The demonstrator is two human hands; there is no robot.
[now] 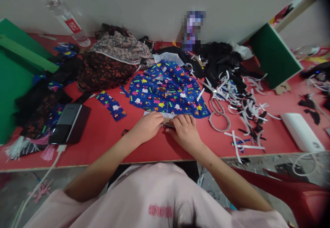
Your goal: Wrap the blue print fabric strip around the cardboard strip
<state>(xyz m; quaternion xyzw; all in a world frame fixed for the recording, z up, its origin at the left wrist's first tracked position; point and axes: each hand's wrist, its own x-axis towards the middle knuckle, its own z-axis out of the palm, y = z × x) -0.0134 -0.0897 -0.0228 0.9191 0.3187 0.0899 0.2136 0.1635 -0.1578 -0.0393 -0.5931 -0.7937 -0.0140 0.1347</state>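
In curled, nearly closed fingers of left hand (152,124) and right hand (186,129): thin tan piece (168,121), just short of smooth blue animal-print cloth (167,92) | Between hands and front edge (77,167): room on red tabletop (157,150) | On clear plastic bottle (83,39): red label (73,25), white character | Rightward: metal scissors (214,92), curly white trimmings (254,109)

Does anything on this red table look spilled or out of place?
Yes: white strips lie strewn over the table, mostly right of the scissors, one reaching the front edge. They look spilled because they point every way.
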